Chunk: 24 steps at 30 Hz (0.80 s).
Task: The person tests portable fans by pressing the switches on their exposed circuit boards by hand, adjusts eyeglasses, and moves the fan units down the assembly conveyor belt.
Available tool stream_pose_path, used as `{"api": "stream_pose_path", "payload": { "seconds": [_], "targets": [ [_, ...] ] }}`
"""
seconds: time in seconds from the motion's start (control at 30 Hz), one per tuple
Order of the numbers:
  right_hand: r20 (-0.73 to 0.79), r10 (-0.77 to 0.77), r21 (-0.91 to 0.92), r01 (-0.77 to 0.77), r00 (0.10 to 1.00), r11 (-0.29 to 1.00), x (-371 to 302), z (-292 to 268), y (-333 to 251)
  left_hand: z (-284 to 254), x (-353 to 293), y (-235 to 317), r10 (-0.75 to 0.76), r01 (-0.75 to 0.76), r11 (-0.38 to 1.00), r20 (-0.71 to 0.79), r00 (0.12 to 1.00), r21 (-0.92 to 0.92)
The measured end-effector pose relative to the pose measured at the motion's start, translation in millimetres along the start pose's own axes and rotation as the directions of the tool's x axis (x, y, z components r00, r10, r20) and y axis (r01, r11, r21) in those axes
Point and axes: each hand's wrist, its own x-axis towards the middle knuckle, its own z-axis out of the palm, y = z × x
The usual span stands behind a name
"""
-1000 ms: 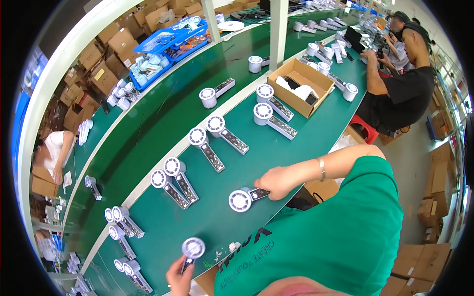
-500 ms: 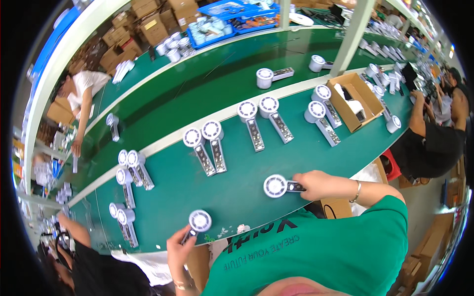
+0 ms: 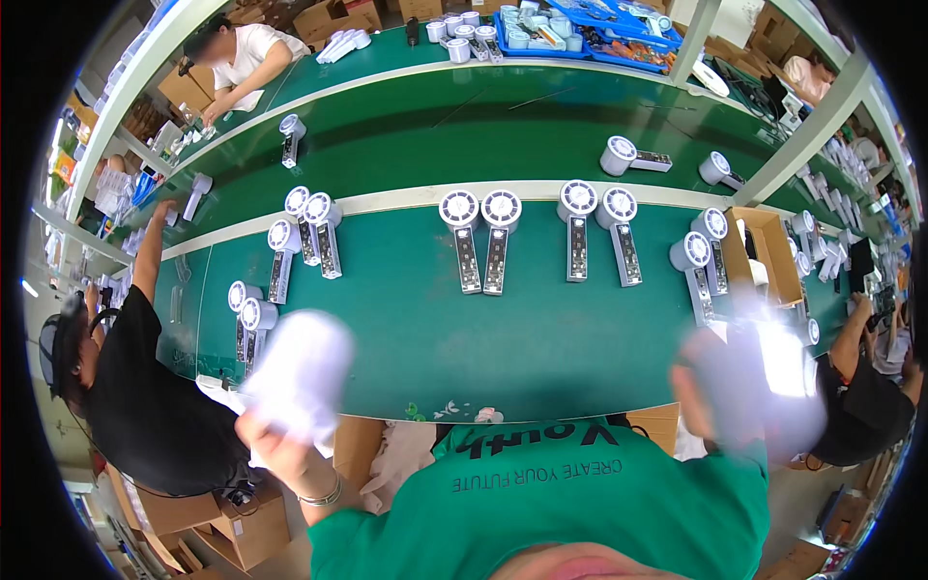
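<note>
My left hand [image 3: 275, 449] is closed round the handle end of a white handheld fan [image 3: 307, 367], lifted off the table. At the right, my right hand [image 3: 692, 387] grips a second white handheld fan [image 3: 773, 396], also raised; a bright glare lies on it. Both held fans are smeared by motion, and their handles are mostly hidden. Beyond my hands, several white fans [image 3: 501, 211] lie on the green table [image 3: 464, 358], many in pairs, round heads away from me and exposed circuit boards showing in their handles.
A pale rail [image 3: 406, 198] separates the table from a green belt [image 3: 387, 145], where more fans [image 3: 619, 155] lie. An open cardboard box [image 3: 773, 256] stands at right. Co-workers sit at left [image 3: 145, 396], far left [image 3: 256, 58] and right [image 3: 865, 406]. Blue trays [image 3: 541, 43] of parts stand behind.
Both hands have raised their fans from low over the table and moved outward, left and right. The view has shifted too. The left co-worker's arm now reaches to the belt.
</note>
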Motion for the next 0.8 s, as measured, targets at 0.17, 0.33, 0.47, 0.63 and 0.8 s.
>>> {"api": "stream_pose_path", "payload": {
  "seconds": [0.17, 0.33, 0.47, 0.63, 0.8],
  "targets": [
    [0.562, -0.226, 0.628, -0.233, 0.795, 0.742, 7, 64, 11, 61, 9, -5, -0.611, 0.596, 0.791, 0.175, 0.772, 0.136],
    [0.657, -0.196, 0.534, -0.266, 0.728, 0.802, -11, 99, 30, 79, -8, -25, -0.624, 0.527, 0.764, 0.221, 0.749, 0.371],
    [0.153, 0.337, 0.858, -0.294, 0.929, 0.422, 19, -1, 7, 93, 25, 28, -0.138, 0.124, 0.99, -0.337, 0.931, -0.064],
    [-0.756, 0.549, 0.643, 0.556, 0.355, 0.527, 60, -5, -17, 106, 83, 67, 0.665, -0.751, 0.598, -0.696, 0.271, 0.279],
    [-0.887, 0.303, 0.4, 0.908, 0.349, 0.125, 65, -10, -4, 129, 100, 59, 0.709, -0.845, 0.482, -0.67, 0.222, 0.23]
  ]
}}
